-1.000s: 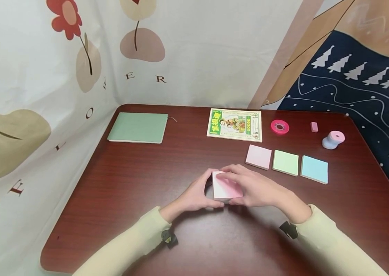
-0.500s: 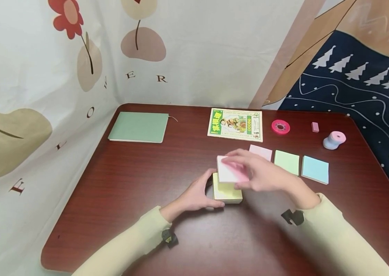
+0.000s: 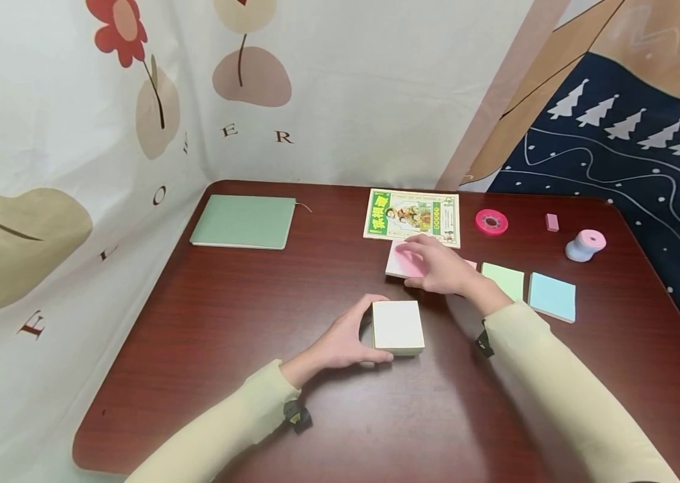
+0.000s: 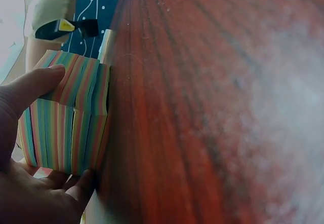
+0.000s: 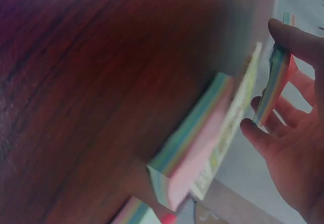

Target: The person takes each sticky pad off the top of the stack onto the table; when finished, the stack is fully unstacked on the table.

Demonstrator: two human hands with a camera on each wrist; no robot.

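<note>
My left hand (image 3: 345,341) grips a thick stack of square sticky notes (image 3: 397,325) with a pale top, thumb on the near side and fingers on the far side. The left wrist view shows the striped coloured edges of this stack (image 4: 66,117). My right hand (image 3: 441,267) pinches a thinner pink-topped pad of sticky notes (image 3: 399,263) by its edges, held above the table in the right wrist view. Beneath that hand lies a pink pad (image 5: 195,158), mostly hidden in the head view. A green pad (image 3: 504,280) and a blue pad (image 3: 551,297) lie beside it.
Along the back of the table (image 3: 243,295) lie a green notebook (image 3: 243,221), an illustrated booklet (image 3: 412,213), a pink ring-shaped roll (image 3: 491,222) and a small pink block (image 3: 552,222). A blue-and-pink spool-shaped object (image 3: 584,245) stands at the right. Curtains hang behind.
My right hand has lifted the pink-topped pad off the stack and carried it forward toward the booklet. The stack's pale top now shows. My left hand keeps its grip in place.
</note>
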